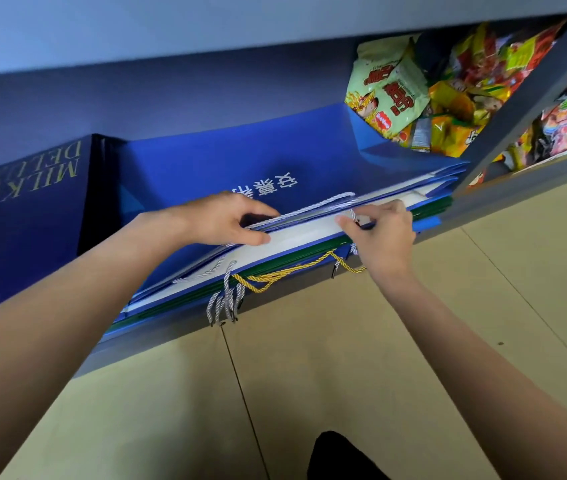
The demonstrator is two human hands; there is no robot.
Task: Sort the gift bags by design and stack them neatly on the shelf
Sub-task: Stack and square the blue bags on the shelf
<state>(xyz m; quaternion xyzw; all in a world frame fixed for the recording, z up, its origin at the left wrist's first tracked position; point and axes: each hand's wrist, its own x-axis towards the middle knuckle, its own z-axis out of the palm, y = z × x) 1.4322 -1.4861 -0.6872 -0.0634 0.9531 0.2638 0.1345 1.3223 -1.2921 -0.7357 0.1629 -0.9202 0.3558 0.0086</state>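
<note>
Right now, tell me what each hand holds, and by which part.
Left hand pinches the top blue gift bag at its open edge by the white cord handle; right hand pinches that handle's other end.

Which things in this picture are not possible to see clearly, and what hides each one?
- Head view: the white print on the top blue bag is partly covered by the left hand.
- The bags lower in the stack show only their edges; their designs are hidden by the bags above.
- The dark bag is cut off by the left edge.
- The right hand grips the rope handle, its fingertips hidden behind the bag edge.
- The snack packets are partly hidden by the shelf post.
</note>
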